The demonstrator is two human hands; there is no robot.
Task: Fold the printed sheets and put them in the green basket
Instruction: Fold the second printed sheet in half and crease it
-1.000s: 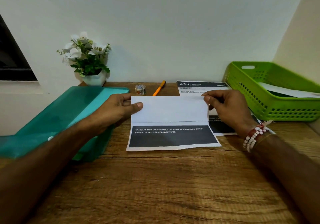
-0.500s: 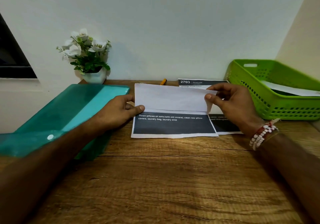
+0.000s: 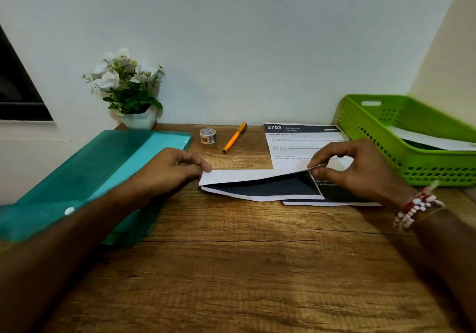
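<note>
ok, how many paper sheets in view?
3. One half-folded sheet between the left hand and right hand; one flat sheet headed 2703 lying partly under it; one white sheet in the green basket. More may be hidden in the basket or teal folder.

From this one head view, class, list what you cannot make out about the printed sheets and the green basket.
Head view: print on the folded sheet is mostly hidden under its white flap, held by the left hand and right hand.
Head view: small text on the flat sheet is blurred; the right hand covers part.
Head view: the green basket is cut off by the right edge; its sheet count is unclear.
</note>
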